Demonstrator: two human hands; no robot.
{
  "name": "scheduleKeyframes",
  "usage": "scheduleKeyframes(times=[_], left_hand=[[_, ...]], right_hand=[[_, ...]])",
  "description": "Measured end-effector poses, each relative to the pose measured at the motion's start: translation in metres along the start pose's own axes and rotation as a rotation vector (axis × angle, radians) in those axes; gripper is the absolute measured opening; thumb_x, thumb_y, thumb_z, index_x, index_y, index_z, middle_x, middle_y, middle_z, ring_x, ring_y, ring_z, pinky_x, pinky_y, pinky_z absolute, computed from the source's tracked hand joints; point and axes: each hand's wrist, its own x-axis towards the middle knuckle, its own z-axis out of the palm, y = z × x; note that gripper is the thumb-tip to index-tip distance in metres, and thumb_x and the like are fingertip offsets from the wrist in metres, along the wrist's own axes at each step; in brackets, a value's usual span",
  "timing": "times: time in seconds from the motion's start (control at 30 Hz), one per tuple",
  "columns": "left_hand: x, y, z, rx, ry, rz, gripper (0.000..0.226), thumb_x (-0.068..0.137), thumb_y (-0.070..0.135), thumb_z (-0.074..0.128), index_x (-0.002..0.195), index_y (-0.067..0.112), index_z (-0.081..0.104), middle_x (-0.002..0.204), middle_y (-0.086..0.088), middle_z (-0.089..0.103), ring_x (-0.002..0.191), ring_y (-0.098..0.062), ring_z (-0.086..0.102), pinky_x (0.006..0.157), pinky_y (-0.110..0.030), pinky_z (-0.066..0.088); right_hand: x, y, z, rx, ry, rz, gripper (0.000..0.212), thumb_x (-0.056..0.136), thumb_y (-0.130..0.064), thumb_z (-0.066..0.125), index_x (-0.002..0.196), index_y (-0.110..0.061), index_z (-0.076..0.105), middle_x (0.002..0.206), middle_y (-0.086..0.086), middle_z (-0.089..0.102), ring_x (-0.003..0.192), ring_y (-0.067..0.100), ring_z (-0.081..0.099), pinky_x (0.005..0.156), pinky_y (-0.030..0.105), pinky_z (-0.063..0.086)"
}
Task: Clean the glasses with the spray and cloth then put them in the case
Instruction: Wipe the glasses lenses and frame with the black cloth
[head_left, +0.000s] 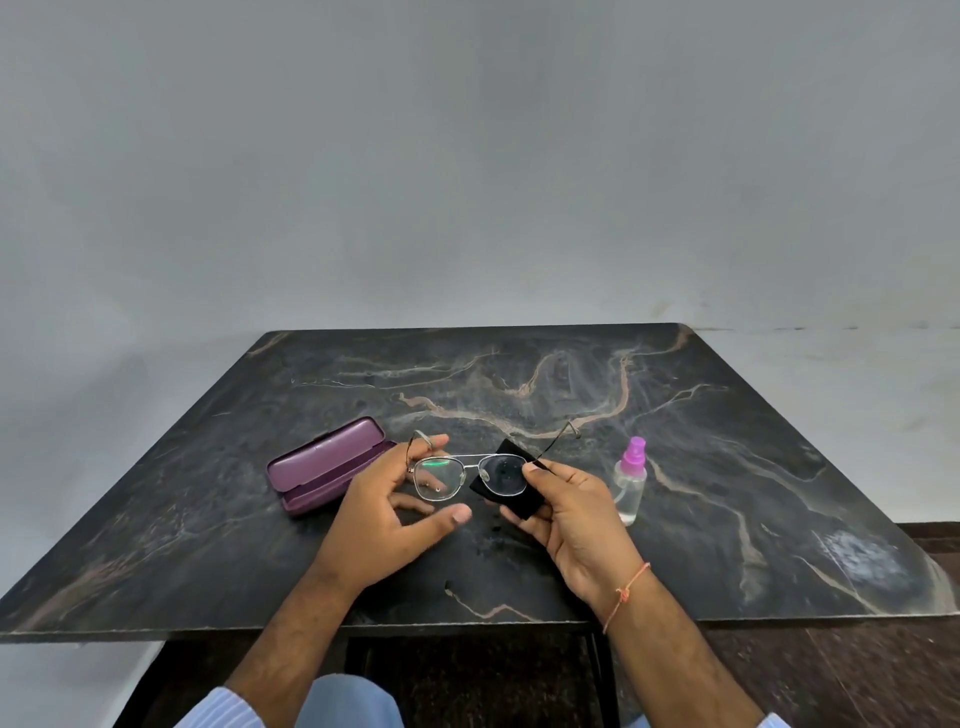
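The metal-framed glasses (440, 478) are held up over the table's middle with their temples unfolded and pointing away from me. My right hand (571, 519) pinches the right lens edge, with the black cloth (511, 493) wrapped behind that lens. My left hand (379, 519) is spread at the frame's left end; its fingers lie behind the left lens and hinge, and the thumb stays apart from the frame. The purple case (322, 467) lies open on the table to the left. Right of my right hand stands the clear spray bottle (631, 483) with its pink top.
Everything rests on a dark marble-patterned table (727, 441) against a plain grey wall. Its near edge runs just above my lap. A floor of dark tiles shows at the right.
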Motion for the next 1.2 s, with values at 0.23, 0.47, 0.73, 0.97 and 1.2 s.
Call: scheduleKeyframes(times=[0.23,0.47,0.73,0.97,1.2], left_hand=[[-0.002,0.006,0.001,0.021,0.046,0.026,0.069,0.075,0.015,0.099,0.137,0.029,0.073,0.106,0.017,0.081,0.095,-0.013,0.083,0.083,-0.022,0.067],[-0.002,0.010,-0.002,0.066,0.025,0.072,0.062,0.073,0.013,0.100,0.130,0.021,0.078,0.114,0.021,0.083,0.101,-0.006,0.082,0.088,-0.018,0.064],[-0.003,0.009,-0.003,0.024,0.060,0.067,0.063,0.074,0.011,0.100,0.132,0.022,0.077,0.118,0.019,0.083,0.106,-0.006,0.081,0.093,-0.018,0.063],[-0.003,0.006,-0.002,0.025,0.107,0.057,0.064,0.075,0.013,0.099,0.135,0.019,0.075,0.119,0.013,0.084,0.104,-0.010,0.082,0.091,-0.028,0.067],[-0.002,0.005,-0.001,0.017,0.102,0.045,0.063,0.075,0.013,0.099,0.133,0.021,0.076,0.117,0.013,0.084,0.103,-0.010,0.083,0.091,-0.028,0.067]], right_hand=[[-0.001,0.002,-0.001,-0.002,-0.009,-0.021,0.020,0.105,-0.005,0.061,0.117,0.009,0.071,0.108,0.025,0.080,0.105,0.041,0.077,0.065,0.028,0.066],[-0.008,0.006,-0.009,-0.016,-0.140,-0.114,0.021,0.106,-0.011,0.058,0.117,0.000,0.073,0.117,0.024,0.079,0.102,0.030,0.080,0.084,0.043,0.066],[-0.008,0.004,-0.009,-0.039,-0.222,-0.033,0.037,0.096,-0.029,0.063,0.117,0.000,0.074,0.120,0.029,0.077,0.107,0.037,0.079,0.095,0.055,0.062],[-0.006,0.009,-0.008,-0.027,-0.086,-0.188,0.017,0.100,-0.011,0.067,0.103,-0.001,0.081,0.112,0.025,0.080,0.105,0.033,0.079,0.085,0.039,0.068],[-0.007,0.004,-0.008,-0.074,-0.149,-0.125,0.023,0.100,-0.015,0.064,0.113,-0.002,0.077,0.116,0.024,0.079,0.106,0.033,0.080,0.088,0.047,0.066]])
